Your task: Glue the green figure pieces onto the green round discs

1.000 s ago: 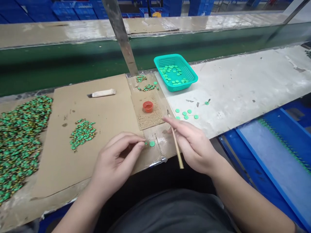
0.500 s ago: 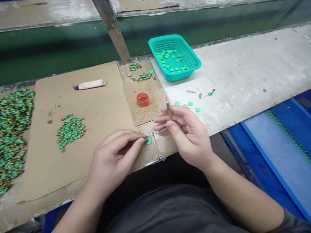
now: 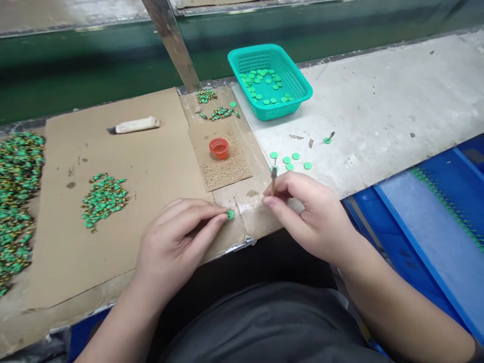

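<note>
My left hand point(image 3: 179, 227) rests at the table's front edge, thumb and fingers pinched at a small round green disc point(image 3: 230, 215). A tiny dark bit shows at the fingertips, mostly hidden by them. In my right hand point(image 3: 312, 212), a slim pen-like tool point(image 3: 274, 184) with a brownish handle and a thin metal tip stands nearly upright between thumb and fingers. Its tip points away from me, apart from the disc in my left hand. Several loose green discs point(image 3: 295, 156) lie just beyond my right hand. A small red cup point(image 3: 219, 148) of liquid sits on a speckled cardboard piece point(image 3: 242, 169).
A teal basket point(image 3: 270, 112) holds several green discs. Small green-and-gold pieces form a heap point(image 3: 18, 186) at left and a smaller pile point(image 3: 104, 199) on cardboard point(image 3: 159, 161). A wrapped-handle blade point(image 3: 136, 125) lies behind. Blue trays point(image 3: 427, 227) stand below right.
My right hand has moved slightly right and down with the tool, its fingers now more curled. My left hand stays at the disc. The view has shifted a little.
</note>
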Demonstrator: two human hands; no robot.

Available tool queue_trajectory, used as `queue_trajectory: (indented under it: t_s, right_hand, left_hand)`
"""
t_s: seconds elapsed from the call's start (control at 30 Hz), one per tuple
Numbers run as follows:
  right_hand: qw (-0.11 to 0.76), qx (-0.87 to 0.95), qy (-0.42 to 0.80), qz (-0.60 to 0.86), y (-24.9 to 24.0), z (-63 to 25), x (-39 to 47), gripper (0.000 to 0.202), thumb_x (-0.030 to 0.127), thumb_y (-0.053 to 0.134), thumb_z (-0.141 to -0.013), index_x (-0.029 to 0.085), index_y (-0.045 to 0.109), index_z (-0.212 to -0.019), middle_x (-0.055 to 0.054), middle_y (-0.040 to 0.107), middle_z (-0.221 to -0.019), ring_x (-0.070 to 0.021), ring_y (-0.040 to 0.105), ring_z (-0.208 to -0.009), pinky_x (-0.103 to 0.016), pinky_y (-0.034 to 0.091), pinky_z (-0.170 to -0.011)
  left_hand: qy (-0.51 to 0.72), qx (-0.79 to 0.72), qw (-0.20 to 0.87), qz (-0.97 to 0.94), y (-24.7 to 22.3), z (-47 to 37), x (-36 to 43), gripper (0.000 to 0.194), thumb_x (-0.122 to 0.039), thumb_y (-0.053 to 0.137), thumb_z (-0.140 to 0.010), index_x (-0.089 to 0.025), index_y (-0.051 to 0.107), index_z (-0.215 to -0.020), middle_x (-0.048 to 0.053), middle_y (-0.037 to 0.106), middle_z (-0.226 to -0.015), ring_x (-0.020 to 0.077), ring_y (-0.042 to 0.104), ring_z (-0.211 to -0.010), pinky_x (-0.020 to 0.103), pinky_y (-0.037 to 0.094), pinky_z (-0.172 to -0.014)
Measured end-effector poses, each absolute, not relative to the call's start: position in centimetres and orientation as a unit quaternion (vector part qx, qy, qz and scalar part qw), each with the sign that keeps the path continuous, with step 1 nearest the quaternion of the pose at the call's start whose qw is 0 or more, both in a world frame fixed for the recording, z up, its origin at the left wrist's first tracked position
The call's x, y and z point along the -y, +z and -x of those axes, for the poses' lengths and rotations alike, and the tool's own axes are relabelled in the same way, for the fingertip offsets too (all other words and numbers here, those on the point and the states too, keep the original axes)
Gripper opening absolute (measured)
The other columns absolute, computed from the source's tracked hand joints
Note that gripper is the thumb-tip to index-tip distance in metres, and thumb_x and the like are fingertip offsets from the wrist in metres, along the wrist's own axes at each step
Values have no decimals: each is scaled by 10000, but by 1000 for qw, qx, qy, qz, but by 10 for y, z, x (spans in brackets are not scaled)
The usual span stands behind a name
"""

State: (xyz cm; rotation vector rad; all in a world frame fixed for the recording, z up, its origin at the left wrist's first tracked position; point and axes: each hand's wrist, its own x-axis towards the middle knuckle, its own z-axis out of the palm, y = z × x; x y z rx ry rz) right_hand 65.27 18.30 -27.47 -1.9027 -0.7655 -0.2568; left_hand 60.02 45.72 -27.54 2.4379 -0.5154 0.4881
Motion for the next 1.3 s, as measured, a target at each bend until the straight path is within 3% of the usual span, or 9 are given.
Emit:
queue_trajectory:
  t_s: [0.27, 0.5, 0.8, 1.07, 1.3]
  right_hand:
    - [400, 345, -51, 848, -272, -648, -164, 149, 286, 625, -1172, 227, 679, -1046, -26, 751, -927, -206, 714, -801, -340, 509, -736]
    - [435, 325, -70, 837, -275, -653, -163, 185, 272, 679, -1154, 232, 694, -974, -6, 772, -909, -170, 738, -785, -295, 547, -738]
    - [412, 353, -118, 832, -276, -656, -167, 291, 255, 753, -1118, 228, 644, -850, 34, 701, -777, -127, 615, -680, -273, 477, -681]
    - [389, 332, -32, 859, -259, -657, -165, 149, 228, 709, -1110, 228, 689, -962, -21, 794, -908, -197, 761, -801, -320, 556, -759]
    - [325, 359, 7, 875, -245, -656, -157, 122, 123, 705, -1047, 236, 717, -1002, -20, 817, -911, -226, 780, -812, -342, 567, -772]
  left_hand:
    - [193, 183, 277, -923, -278, -597, -454, 69, -265, 794, -1094, -327, 821, -1108, -62, 850, -1057, 154, 779, -962, 345, 604, -949]
    - [205, 190, 271, -921, -278, -598, -452, 31, -272, 822, -1070, -295, 836, -1056, -37, 859, -1030, 145, 783, -924, 311, 598, -923]
    - [206, 199, 275, -918, -280, -598, -453, 33, -261, 805, -1083, -286, 827, -1085, -41, 857, -1056, 130, 787, -963, 288, 604, -939]
    - [202, 198, 288, -915, -281, -600, -454, 44, -284, 786, -1095, -298, 811, -1062, -45, 845, -1054, 154, 793, -957, 320, 616, -935]
    - [206, 198, 285, -915, -282, -601, -455, 102, -321, 755, -1108, -295, 817, -1032, -35, 849, -1034, 167, 794, -938, 327, 610, -939]
